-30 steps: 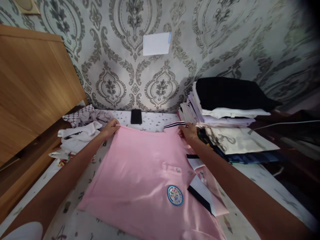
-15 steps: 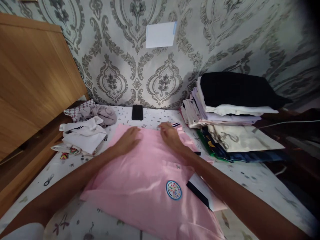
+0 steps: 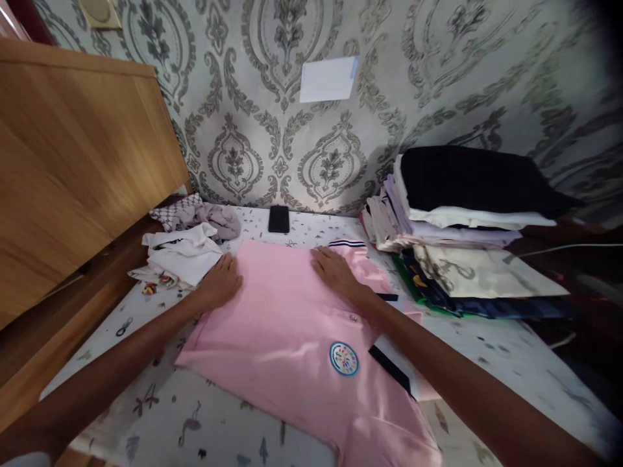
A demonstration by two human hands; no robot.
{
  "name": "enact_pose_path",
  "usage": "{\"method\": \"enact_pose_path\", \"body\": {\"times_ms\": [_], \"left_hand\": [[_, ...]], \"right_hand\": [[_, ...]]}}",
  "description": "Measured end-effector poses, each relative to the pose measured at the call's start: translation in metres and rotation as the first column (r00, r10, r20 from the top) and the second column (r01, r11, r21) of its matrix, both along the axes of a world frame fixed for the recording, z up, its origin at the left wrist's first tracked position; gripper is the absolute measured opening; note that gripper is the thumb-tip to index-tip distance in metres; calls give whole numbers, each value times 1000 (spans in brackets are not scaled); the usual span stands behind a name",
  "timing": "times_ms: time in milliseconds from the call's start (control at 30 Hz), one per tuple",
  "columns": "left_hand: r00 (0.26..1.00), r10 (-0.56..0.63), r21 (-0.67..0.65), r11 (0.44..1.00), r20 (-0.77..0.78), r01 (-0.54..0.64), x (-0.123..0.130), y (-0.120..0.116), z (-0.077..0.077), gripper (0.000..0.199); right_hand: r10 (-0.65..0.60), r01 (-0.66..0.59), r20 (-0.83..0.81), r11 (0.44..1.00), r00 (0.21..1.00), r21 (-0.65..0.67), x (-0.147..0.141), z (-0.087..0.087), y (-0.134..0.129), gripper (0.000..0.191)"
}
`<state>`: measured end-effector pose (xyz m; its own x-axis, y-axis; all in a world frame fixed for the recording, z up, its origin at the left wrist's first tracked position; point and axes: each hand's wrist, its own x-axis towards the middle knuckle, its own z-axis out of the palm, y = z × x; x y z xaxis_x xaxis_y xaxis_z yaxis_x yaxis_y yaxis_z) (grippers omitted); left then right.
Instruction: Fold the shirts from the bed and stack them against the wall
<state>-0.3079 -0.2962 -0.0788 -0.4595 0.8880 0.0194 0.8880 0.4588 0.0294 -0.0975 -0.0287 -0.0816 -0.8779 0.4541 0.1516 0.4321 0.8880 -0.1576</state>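
Observation:
A pink polo shirt point(image 3: 282, 324) lies spread on a white printed sheet, with a round, blue-rimmed badge point(image 3: 344, 359) on its front. My left hand point(image 3: 221, 282) rests at the shirt's far left edge, fingers laid out and holding nothing. Flat on the far right part of the shirt is my right hand point(image 3: 335, 269), its fingers also stretched out. Beside it, a striped pink edge point(image 3: 348, 244) and a dark-banded sleeve show. My right forearm covers some of the shirt's right side.
A tall stack of folded clothes point(image 3: 467, 220) stands at the right, black cloth on top. Crumpled white and grey garments point(image 3: 182, 256) lie at the left by the wooden furniture point(image 3: 87, 168). A black phone-like object point(image 3: 279, 219) lies near the patterned wall point(image 3: 335, 149).
My left hand has slid left from the shirt's upper middle to its left edge. My right hand stays nearly in place on the shirt. The head view has turned slightly left.

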Motion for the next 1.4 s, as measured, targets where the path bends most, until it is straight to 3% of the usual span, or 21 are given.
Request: {"method": "enact_pose_path", "body": {"times_ms": [67,133,233,367,500,633,767,867,967,1100,1200,1267,1400], "left_hand": [[999,-32,7,999,41,32,18,20,12,65],[981,-147,23,989,125,146,38,43,22,68],[934,-273,19,961,233,276,57,72,28,74],[975,-132,-67,987,181,146,36,77,21,70],[992,11,-61,998,124,-4,-13,45,17,66],[971,-58,13,998,233,57,-34,4,31,61],[936,-181,171,976,302,134,-10,-42,62,45],[850,-252,75,966,462,246,24,-81,83,36],[773,-272,-36,934,574,355,53,-111,91,35],[778,-253,-60,936,575,348,66,-132,84,35],[857,-116,-71,982,502,175,62,-139,75,36],[879,-11,-82,995,477,56,59,-142,72,37],[834,73,-38,997,547,-63,62,-147,63,39]], "right_hand": [[-7,7,7,1000,1000,14,-1,0,-6,44],[2,-3,18,1000,1000,26,-3,1,-12,45],[95,-96,48,995,994,38,-3,5,-20,46],[212,-214,91,977,973,15,2,13,-30,45],[279,-278,97,960,955,-25,25,29,-58,40],[358,-366,-121,929,926,-58,79,52,-108,37],[203,-268,-335,950,920,-161,156,61,-161,28],[13,-103,-393,972,920,-210,210,49,-194,15],[-82,13,-373,983,924,-185,248,28,-220,21],[-75,58,-336,997,939,-58,266,10,-240,42],[-35,38,-354,999,935,1,266,6,-244,33],[-21,18,-375,1000,927,-11,265,7,-243,26],[-38,-18,-424,992,905,-127,266,8,-239,27]]}}
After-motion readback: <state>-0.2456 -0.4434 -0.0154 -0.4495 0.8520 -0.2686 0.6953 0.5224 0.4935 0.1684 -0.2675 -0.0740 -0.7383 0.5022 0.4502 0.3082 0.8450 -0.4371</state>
